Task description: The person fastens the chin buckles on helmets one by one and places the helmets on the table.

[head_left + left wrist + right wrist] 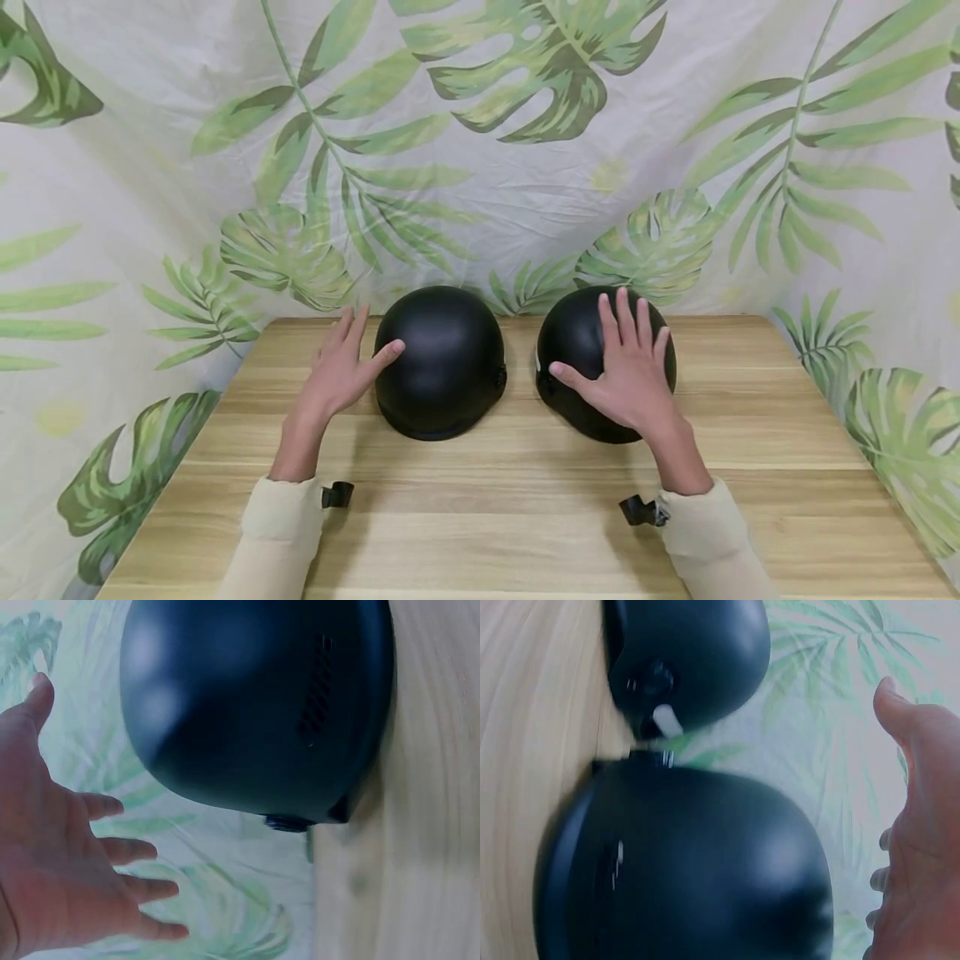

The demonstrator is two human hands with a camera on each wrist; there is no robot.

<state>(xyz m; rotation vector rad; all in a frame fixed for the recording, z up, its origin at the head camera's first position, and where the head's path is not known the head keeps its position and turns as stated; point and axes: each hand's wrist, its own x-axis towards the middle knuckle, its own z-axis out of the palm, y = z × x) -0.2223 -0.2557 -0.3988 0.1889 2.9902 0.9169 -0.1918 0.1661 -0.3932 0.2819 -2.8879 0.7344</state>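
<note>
Two glossy black helmets sit dome-up, side by side on the wooden table. To the left helmet's [442,358] left is my left hand [337,367], fingers spread, its thumb overlapping the dome's edge in the head view. The left wrist view shows a gap between that hand [67,855] and the helmet [247,705], which has a slotted vent on its side. My right hand [633,367] is spread over the right helmet [570,333]. From the right wrist, that hand [922,840] appears apart from the near helmet [697,862]. Neither hand holds anything.
A white leaf-print cloth [510,192] hangs behind the table and down both its sides. The wooden tabletop [480,517] extends in front of the helmets. A small black device [337,494] is on the left wrist, another [637,510] on the right.
</note>
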